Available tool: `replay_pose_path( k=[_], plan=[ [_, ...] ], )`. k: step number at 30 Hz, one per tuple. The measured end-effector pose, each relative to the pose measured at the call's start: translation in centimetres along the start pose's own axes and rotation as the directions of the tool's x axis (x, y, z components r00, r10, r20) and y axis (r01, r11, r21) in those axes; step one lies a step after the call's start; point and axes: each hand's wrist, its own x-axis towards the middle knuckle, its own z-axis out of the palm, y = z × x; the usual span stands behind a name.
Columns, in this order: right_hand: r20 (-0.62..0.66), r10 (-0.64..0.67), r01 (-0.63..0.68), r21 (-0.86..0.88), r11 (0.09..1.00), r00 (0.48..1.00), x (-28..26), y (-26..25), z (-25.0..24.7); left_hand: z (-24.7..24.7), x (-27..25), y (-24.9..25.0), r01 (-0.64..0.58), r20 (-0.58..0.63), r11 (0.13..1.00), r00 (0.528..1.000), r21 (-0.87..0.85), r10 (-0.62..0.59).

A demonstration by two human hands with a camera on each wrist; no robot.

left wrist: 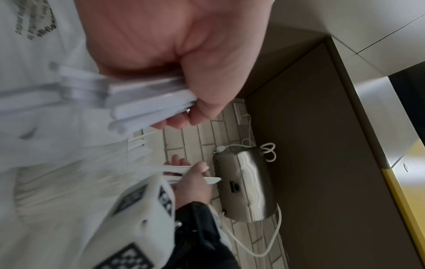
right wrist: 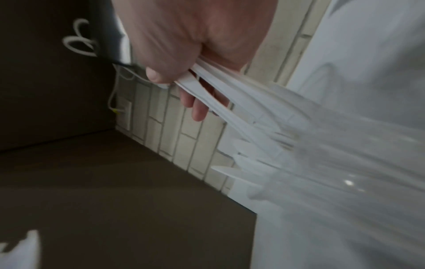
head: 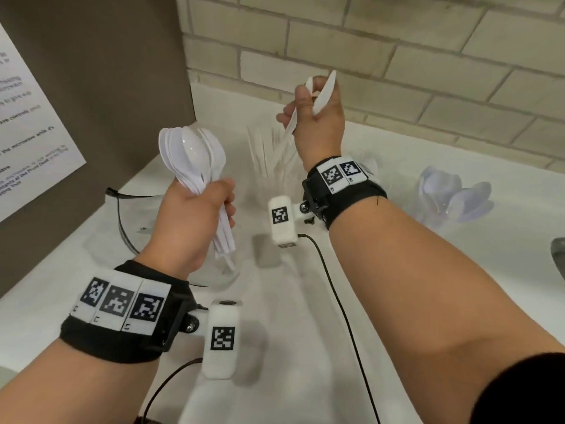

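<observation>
My left hand (head: 198, 215) grips a thick bundle of white plastic spoons (head: 189, 151) by the handles, bowls up, above a clear cup (head: 211, 275). In the left wrist view the same hand (left wrist: 190, 102) is curled round the spoon handles (left wrist: 147, 107). My right hand (head: 312, 114) is raised near the wall and holds a few white plastic knives (head: 324, 93), their lower ends over a clear cup of knives (head: 269, 166). From the right wrist, that hand (right wrist: 184, 76) pinches the knives (right wrist: 207, 98) above the blurred cup of knives (right wrist: 310, 154).
On the white counter (head: 305, 301), a clear cup with pale spoons (head: 449, 197) stands at the right. A brown cabinet side (head: 107, 87) with a printed notice (head: 27, 133) bounds the left; a brick-tile wall (head: 397, 56) is behind. A steel appliance (left wrist: 246, 183) with a white cord hangs under the cabinet.
</observation>
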Motion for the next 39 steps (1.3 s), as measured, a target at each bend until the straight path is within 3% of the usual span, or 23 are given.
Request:
replay_pose_path(
  k=[3, 5, 7, 10, 14, 19, 21, 25, 28, 30, 34, 36, 39],
  plan=[
    [0.075, 0.138, -0.127, -0.14, 0.982, 0.988, 0.3, 2.5, -0.3, -0.3, 0.2, -0.1, 0.003, 0.003, 1.0, 1.0, -0.014, -0.003],
    [0.113, 0.19, -0.147, -0.312, 0.939, 0.975, 0.4, 3.5, -0.7, -0.4, 0.2, -0.2, 0.001, 0.007, 1.0, 1.0, -0.02, -0.001],
    [0.118, 0.198, -0.14, -0.377, 0.916, 0.973, 0.5, 3.9, -1.0, -0.4, 0.3, -0.3, 0.003, 0.009, 0.999, 1.0, -0.032, -0.003],
    [0.155, 0.151, -0.063, -0.463, 0.884, 0.976, 0.6, 4.0, -1.2, -0.2, 0.2, -0.2, 0.002, 0.029, 0.999, 1.0, -0.036, -0.001],
    [0.339, 0.196, 0.07, -0.636, 0.769, 0.92, 0.6, 3.7, -1.3, 0.0, 0.3, 0.0, 0.005, 0.086, 0.999, 0.996, -0.041, -0.001],
    [0.265, 0.131, 0.049, -0.58, 0.813, 0.955, 0.3, 1.1, -1.6, -0.2, 0.3, 0.5, 0.052, 0.259, 0.991, 0.966, -0.127, -0.017],
    [0.239, 0.12, 0.014, -0.492, 0.871, 0.964, -0.6, -0.6, -1.9, -0.4, 0.4, 1.1, 0.082, 0.347, 0.981, 0.938, -0.177, -0.016],
    [0.305, 0.145, -0.065, -0.256, 0.965, 0.941, -4.1, -4.1, -3.3, 0.3, 0.2, 2.3, 0.145, 0.465, 0.958, 0.885, -0.249, -0.013],
    [0.321, 0.096, -0.012, -0.254, 0.967, 0.942, -6.2, -6.0, -4.6, 1.7, -0.2, 2.6, 0.14, 0.521, 0.965, 0.854, -0.22, -0.005],
    [0.341, 0.154, -0.045, -0.307, 0.951, 0.927, -6.9, -6.5, -5.6, 2.6, -0.6, 2.5, 0.144, 0.558, 0.971, 0.829, -0.19, -0.014],
    [0.412, 0.353, -0.224, -0.328, 0.918, 0.84, -8.0, -6.4, -7.2, 4.2, -1.1, 1.8, 0.209, 0.63, 0.968, 0.773, -0.139, -0.076],
    [0.383, 0.373, -0.263, -0.31, 0.914, 0.845, -8.4, -6.4, -7.5, 4.9, -1.1, 1.3, 0.252, 0.647, 0.96, 0.754, -0.125, -0.114],
    [0.344, 0.454, -0.305, -0.408, 0.86, 0.822, -8.6, -6.2, -8.3, 5.6, -0.9, 0.7, 0.317, 0.599, 0.929, 0.787, -0.189, -0.147]
  ],
)
